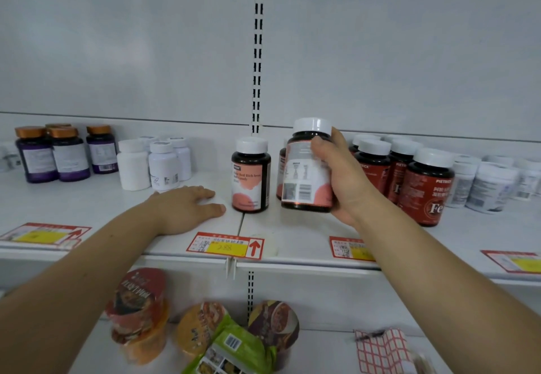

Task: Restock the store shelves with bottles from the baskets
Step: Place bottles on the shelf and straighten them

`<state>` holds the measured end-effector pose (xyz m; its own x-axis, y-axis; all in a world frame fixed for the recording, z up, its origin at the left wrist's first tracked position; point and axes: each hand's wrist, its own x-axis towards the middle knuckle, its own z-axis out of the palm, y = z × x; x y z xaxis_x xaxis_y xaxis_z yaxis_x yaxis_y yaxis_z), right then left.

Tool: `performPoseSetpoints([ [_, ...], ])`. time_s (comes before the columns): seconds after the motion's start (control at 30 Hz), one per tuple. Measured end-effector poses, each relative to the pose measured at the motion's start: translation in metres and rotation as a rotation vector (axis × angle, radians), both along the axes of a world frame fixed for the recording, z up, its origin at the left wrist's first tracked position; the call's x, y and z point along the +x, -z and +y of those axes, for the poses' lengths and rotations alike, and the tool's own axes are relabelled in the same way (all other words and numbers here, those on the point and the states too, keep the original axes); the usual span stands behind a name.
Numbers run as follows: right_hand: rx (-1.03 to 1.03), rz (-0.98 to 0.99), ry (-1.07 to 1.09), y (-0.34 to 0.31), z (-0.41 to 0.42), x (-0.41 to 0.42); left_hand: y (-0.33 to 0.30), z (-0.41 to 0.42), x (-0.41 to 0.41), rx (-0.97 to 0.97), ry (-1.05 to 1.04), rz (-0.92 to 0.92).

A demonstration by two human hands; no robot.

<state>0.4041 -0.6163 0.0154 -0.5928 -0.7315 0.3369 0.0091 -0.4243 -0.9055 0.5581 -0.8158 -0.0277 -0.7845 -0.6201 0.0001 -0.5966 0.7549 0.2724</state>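
Note:
My right hand [341, 179] grips a dark bottle with a white cap and pink label [304, 168], held upright just above the white shelf [292, 236], its back label toward me. A matching pink-label bottle [251, 175] stands on the shelf just to its left, and another is partly hidden behind the held one. My left hand [187, 208] lies flat, palm down, on the shelf left of that standing bottle, fingers slightly apart, holding nothing.
Red-label dark bottles [421, 186] stand right of my right hand, with white bottles [491, 188] beyond. White bottles [155, 163] and purple bottles with copper caps [58, 154] stand at left. Price tags [225, 246] line the shelf edge. Instant noodle cups [140, 309] sit on the lower shelf.

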Motion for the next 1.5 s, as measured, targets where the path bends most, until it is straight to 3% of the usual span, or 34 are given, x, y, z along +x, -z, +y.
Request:
performPoseSetpoints([
  [0.23, 0.092, -0.382, -0.05, -0.006, 0.004, -0.008, 0.0, -0.001, 0.0, 0.001, -0.003, 0.011],
  [0.4, 0.033, -0.437, -0.08, -0.007, 0.005, -0.005, 0.001, -0.001, 0.0, 0.0, -0.002, 0.02],
  [0.47, 0.014, -0.352, -0.057, -0.008, 0.006, -0.005, 0.002, -0.001, 0.0, 0.003, -0.003, 0.023],
  [0.57, -0.009, 0.011, 0.129, -0.005, 0.005, -0.006, 0.002, -0.002, -0.001, 0.01, -0.004, 0.025],
  [0.67, 0.13, 0.343, 0.291, -0.002, 0.004, 0.002, 0.002, -0.002, -0.001, 0.016, -0.005, 0.031],
  [0.8, 0.375, 0.573, 0.354, -0.004, 0.002, 0.002, 0.001, -0.002, 0.001, 0.029, -0.016, 0.055],
  [1.0, 0.562, 0.76, 0.423, -0.01, 0.006, 0.0, -0.017, 0.012, 0.004, 0.103, 0.044, 0.301],
  [1.17, 0.67, 0.819, 0.331, -0.013, 0.001, -0.005, -0.035, 0.029, -0.023, 0.334, 0.118, 0.314],
  [1.5, 0.622, 0.805, 0.252, -0.004, -0.045, -0.033, -0.028, 0.0, -0.073, 0.286, 0.046, 0.481],
])
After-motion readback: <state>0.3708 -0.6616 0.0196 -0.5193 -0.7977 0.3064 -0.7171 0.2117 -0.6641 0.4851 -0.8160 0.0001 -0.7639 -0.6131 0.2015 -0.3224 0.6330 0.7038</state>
